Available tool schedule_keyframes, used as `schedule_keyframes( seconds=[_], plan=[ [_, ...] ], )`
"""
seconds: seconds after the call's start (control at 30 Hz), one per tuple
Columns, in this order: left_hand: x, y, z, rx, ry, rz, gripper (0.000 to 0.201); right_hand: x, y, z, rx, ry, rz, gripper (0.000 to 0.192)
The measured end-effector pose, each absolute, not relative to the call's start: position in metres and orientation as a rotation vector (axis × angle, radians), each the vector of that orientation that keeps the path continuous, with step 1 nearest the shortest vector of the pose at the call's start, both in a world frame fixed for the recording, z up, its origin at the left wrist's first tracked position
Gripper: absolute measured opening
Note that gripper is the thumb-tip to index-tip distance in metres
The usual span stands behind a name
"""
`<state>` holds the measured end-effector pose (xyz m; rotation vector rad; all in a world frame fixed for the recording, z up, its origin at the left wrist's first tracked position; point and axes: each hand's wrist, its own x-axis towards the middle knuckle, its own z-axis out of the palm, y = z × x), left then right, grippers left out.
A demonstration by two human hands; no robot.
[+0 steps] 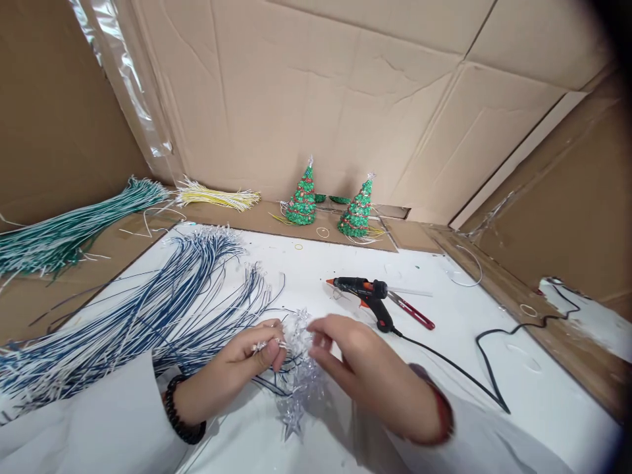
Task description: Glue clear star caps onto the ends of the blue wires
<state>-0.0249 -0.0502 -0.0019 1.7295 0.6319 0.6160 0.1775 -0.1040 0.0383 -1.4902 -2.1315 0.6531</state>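
My left hand (257,352) is closed, thumb against fingers, on a small bunch of thin wires (269,343) with clear tips, which look like small LED bulbs. Beside it, my right hand (350,349) has its fingers curled and the thumb apart from them, with the fingertips at the edge of a pile of clear plastic stars (309,378). Whether those fingertips touch a star I cannot make out. One clear star (292,421) lies at the near end of the pile. Left of my hands spreads a large bundle of blue and white wires (162,306).
A black glue gun (363,289) with an orange tip lies right of centre, its cord (444,362) running right. Red-handled snips (412,311) lie beside it. Two small green Christmas trees (302,201) stand at the back, near yellow wires (217,196) and green wires (89,224). Cardboard walls surround the table.
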Motion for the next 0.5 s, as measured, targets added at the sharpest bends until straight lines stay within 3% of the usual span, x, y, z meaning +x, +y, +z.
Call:
schedule_keyframes(
  seconds=[0.1,0.2,0.5],
  plan=[
    [-0.025,-0.050,0.001,1.720,0.638,0.624,0.048,0.169,-0.076,0.021,-1.146,-2.019,0.937,0.031],
    [-0.025,-0.052,0.003,1.698,0.622,0.617,0.052,0.164,-0.063,0.005,-0.943,-1.853,1.101,0.028],
    [-0.024,-0.056,0.004,1.673,0.618,0.542,0.053,0.151,-0.068,-0.003,-0.885,-1.650,1.038,0.012]
  ],
)
